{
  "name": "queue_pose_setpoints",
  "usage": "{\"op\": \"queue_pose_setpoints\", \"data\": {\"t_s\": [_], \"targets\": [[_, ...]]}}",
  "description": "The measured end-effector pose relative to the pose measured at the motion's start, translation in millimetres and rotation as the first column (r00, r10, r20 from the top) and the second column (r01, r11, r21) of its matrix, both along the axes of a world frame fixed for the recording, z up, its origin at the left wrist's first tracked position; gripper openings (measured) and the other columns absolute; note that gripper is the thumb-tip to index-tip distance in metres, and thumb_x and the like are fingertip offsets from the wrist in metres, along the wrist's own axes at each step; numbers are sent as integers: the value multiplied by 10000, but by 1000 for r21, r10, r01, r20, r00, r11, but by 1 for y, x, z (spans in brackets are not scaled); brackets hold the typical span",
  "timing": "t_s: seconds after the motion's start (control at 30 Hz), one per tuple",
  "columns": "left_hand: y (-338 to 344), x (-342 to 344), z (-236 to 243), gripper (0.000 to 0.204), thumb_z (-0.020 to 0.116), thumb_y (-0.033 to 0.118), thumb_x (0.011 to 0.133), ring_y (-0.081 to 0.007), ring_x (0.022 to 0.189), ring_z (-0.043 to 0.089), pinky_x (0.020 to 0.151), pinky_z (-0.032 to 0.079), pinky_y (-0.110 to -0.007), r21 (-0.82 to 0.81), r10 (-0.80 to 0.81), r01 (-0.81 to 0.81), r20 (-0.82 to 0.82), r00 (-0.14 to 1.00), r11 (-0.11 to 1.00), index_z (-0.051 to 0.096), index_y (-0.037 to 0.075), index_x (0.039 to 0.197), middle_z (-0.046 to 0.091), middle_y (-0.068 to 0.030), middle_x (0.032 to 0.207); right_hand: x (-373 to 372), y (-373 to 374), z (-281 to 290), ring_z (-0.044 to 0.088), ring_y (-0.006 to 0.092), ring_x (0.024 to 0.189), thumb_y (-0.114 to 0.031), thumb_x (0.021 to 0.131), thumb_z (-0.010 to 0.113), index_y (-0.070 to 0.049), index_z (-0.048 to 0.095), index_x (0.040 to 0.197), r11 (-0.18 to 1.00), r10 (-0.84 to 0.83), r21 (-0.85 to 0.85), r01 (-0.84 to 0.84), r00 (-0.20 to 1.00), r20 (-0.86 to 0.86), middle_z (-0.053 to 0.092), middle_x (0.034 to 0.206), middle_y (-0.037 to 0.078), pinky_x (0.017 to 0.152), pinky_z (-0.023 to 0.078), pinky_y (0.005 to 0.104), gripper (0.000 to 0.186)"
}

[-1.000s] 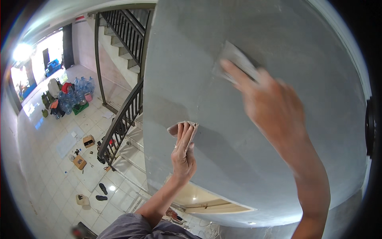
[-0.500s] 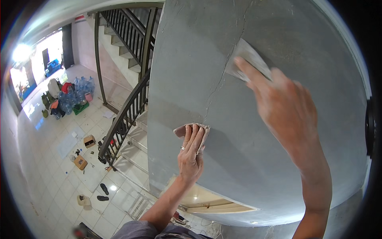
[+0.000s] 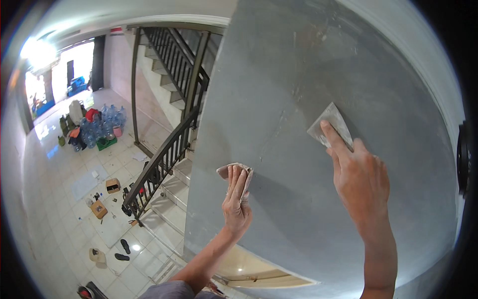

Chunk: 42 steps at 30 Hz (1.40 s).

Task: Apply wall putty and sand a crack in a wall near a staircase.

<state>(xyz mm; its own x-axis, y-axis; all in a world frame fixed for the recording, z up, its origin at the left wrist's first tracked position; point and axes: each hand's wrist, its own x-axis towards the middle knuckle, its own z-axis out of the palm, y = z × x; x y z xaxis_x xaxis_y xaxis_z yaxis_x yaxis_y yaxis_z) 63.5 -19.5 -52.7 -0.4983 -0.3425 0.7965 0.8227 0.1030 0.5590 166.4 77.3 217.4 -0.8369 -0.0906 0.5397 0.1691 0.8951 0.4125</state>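
Up against a grey wall [image 3: 298,204], my right hand [image 3: 362,184] grips a putty knife [image 3: 332,123] with a broad pale blade. Its index finger lies along the blade, which appears flat against the wall or very near it. Lower and to the left, my left hand [image 3: 236,204] holds a flat brownish-pink piece with a pale, crusted edge [image 3: 225,172]; its exact kind does not show. The fingers stretch over its face, and the thumb is mostly hidden. Between the hands runs a faint broken crack [image 3: 274,134], with pale scuffs and darker patches higher up.
Left of the wall a staircase with a dark metal railing [image 3: 162,162] goes up. Far below on the tiled floor [image 3: 64,224] are several blue water bottles [image 3: 92,132], cardboard boxes [image 3: 98,209], black sandals [image 3: 124,246] and a yellowish container [image 3: 97,256]. A cream-coloured recess [image 3: 244,264] lies below.
The putty knife in my right hand has moved down and to the right, off the crack. The crack's dark line now looks fainter and broken. The whole view has shifted slightly.
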Motion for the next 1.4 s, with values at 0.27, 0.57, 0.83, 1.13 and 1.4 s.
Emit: {"op": "queue_pose_setpoints", "data": {"t_s": [0.27, 0.57, 0.83, 1.13, 1.4], "targets": [[9, -32, 72, 546, 562, -54, 949, -432, 1500, 329, 1226, 281, -521, -194, 132, -159, -146, 981, 968, 486, -19, 1488, 450, -220, 1566, -74, -49, 46, 715, 364, 902, -189, 1036, 547, -314, 586, 1438, 961, 216, -106, -256, 930, -297, 742, 1008, 156, 780, 559, 487, 423], [-28, -90, 290, 472, 547, 114, 1008, -428, 1484, 335, 1201, 310, -515, -218, 190, -353, -536, 822, 910, 499, 15, 1467, 401, -194, 1590, 19, 47, -87, 742, 294, 1034, -61, 997, 596, -48, 611, 1416, 669, 259, -476, -570, 780, -570, 694, 1309, 164, 827, 558, 345, 420], [-7, -47, 111, 536, 566, 125, 985, -410, 1505, 328, 1198, 306, -572, -415, 141, -257, -291, 946, 873, 476, 18, 1503, 407, -184, 1599, 44, 55, -180, 724, 306, 843, -119, 980, 633, -75, 611, 1427, 604, 314, -586, -541, 837, -449, 744, 1142, 178, 729, 554, 399, 450], [-49, -113, 284, 499, 501, 192, 1041, -385, 1519, 306, 1233, 226, -539, -180, 326, -548, -640, 696, 817, 462, 47, 1517, 406, -197, 1599, -33, 2, 32, 693, 337, 745, -234, 995, 618, -268, 614, 1427, 962, 270, 117, -245, 913, -305, 638, 949, 138, 716, 575, 484, 434], [-32, -46, 95, 523, 618, 88, 951, -392, 1510, 332, 1181, 330, -586, -402, 180, -276, -260, 949, 873, 534, 31, 1463, 433, -156, 1591, -7, 9, -24, 678, 331, 733, -202, 1000, 627, -315, 583, 1456, 965, 219, 170, -201, 971, -93, 588, 904, 147, 671, 563, 443, 472]]}}
